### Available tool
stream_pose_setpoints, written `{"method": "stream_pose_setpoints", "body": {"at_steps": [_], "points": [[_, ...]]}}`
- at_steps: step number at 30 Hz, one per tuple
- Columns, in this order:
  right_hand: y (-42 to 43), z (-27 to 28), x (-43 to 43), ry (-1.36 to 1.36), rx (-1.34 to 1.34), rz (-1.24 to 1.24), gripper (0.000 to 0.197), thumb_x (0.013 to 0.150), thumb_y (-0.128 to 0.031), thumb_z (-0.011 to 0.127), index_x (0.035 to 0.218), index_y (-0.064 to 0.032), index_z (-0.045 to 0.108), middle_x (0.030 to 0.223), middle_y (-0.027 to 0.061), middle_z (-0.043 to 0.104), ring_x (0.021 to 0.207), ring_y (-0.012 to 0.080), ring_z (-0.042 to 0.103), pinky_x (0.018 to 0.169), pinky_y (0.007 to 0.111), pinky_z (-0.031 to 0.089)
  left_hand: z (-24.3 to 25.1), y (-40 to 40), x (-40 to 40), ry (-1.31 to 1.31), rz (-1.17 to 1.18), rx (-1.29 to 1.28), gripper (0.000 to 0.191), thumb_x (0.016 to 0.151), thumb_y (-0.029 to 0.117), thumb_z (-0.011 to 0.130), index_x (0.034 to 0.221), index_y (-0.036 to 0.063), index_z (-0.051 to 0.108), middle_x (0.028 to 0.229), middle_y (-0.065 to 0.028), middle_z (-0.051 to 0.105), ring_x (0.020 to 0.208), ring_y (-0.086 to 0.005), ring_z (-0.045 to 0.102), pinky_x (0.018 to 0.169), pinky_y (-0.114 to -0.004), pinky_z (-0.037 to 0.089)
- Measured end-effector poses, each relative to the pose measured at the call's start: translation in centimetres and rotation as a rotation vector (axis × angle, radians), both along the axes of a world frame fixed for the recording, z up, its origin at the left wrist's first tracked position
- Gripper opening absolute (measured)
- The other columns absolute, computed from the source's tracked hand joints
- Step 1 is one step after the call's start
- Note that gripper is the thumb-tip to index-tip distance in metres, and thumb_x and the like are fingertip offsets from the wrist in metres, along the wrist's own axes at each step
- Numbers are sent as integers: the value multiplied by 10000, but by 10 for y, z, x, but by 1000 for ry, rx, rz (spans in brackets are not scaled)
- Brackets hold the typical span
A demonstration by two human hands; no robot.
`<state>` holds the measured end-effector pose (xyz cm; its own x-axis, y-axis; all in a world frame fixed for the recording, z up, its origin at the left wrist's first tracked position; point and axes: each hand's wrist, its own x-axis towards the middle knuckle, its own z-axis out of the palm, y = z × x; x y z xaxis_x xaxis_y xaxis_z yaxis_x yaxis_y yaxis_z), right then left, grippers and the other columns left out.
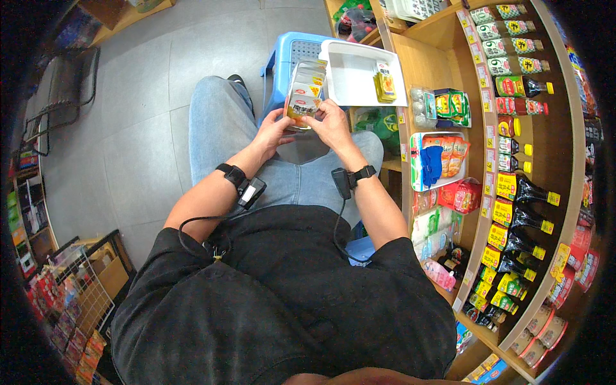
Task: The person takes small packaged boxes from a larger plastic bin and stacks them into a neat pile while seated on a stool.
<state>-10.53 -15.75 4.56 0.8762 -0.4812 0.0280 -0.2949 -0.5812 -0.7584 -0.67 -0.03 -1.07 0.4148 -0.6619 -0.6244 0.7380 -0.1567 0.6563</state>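
Note:
Between my knees, a narrow clear plastic box (288, 96) holds a row of small snack packets (306, 90), overlapping one behind another. My left hand (273, 134) grips the near left side of the box. My right hand (329, 123) is at the near right corner, its thumb on the front packet. The far part of the box is over a blue plastic stool (303, 47). Right of it is a white plastic tray (349, 99), with several yellow snack packets (385, 87) stacked at its right end. My fingertips beneath the box are partly hidden.
Wooden shelves (435, 57) curve along the right, with sauce bottles (519, 187), a tray of orange packets (452, 156) and a blue cloth-like item (431, 166). A folding chair (72, 86) stands at the left. A wire rack (91, 293) with packets is at the lower left.

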Motion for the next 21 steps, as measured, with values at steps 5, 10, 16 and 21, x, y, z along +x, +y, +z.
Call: {"method": "stream_pose_setpoints", "body": {"at_steps": [5,10,16,21], "points": [[6,6,4,-41,82,-109,264,823,-227,772,889,2,661,716,92,592,643,196,583,613,343,489,0,0,0,4,5,6,613,876,205,641,1425,86,395,1136,-114,649,1013,-239,635,863,-429,519],[2,-2,10,-182,105,-218,243,872,-213,737,844,-12,605,637,65,612,562,141,566,546,307,470,0,0,0,7,-7,-12,608,876,198,641,1418,78,394,1135,-116,653,1021,-229,640,876,-433,518],[1,-1,14,-86,111,-220,249,871,-212,753,858,-8,611,674,27,604,604,98,549,569,279,474,-2,0,1,6,-6,6,603,877,203,643,1412,77,395,1160,-121,649,1050,-234,641,894,-439,510],[2,-5,17,-104,20,-264,259,846,-221,755,848,-25,586,673,82,636,605,204,629,574,359,503,0,-1,1,15,-10,5,610,872,213,654,1411,88,397,1155,-115,647,1058,-230,633,900,-452,506]]}}
